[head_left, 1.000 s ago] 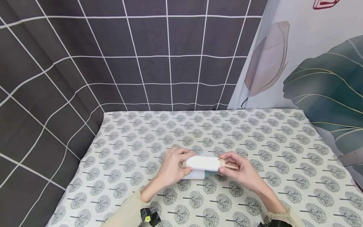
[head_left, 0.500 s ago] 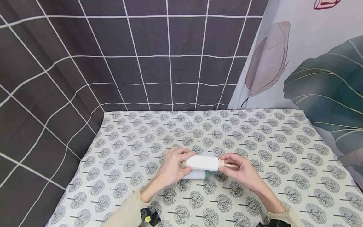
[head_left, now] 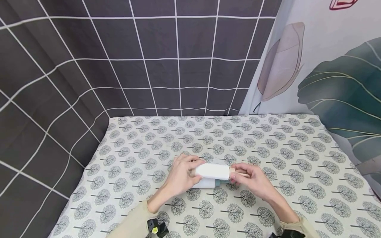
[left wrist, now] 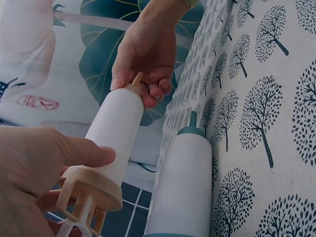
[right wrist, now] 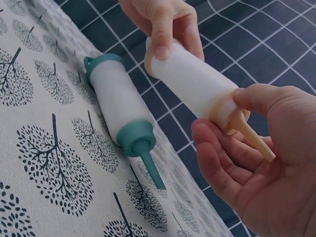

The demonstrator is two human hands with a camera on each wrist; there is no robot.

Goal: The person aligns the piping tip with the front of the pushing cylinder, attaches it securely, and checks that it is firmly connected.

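Observation:
A white squeeze bottle (head_left: pixel 213 171) with a beige nozzle cap (right wrist: pixel 228 114) and beige end piece (left wrist: pixel 96 188) lies nearly level between my hands. My left hand (head_left: pixel 183 172) grips its body near the end piece, thumb on the white wall. At the other end, my right hand (head_left: pixel 251 177) pinches the nozzle cap between thumb and fingers; the thin nozzle (right wrist: pixel 256 140) points towards the palm. Just below, a second squeeze bottle (right wrist: pixel 121 96) with teal cap (right wrist: pixel 136 137) and teal end rests on its side on the cloth, partly covered by the held bottle in the head view.
A cloth printed with trees (head_left: pixel 190 211) covers the tabletop. Behind it hangs a dark gridded curtain (head_left: pixel 160 76); at the right hangs a white curtain with large leaves (head_left: pixel 342 86).
My right fingers have shifted around the nozzle cap, curling closer and hiding more of it. The left hand and both bottles have stayed nearly in place.

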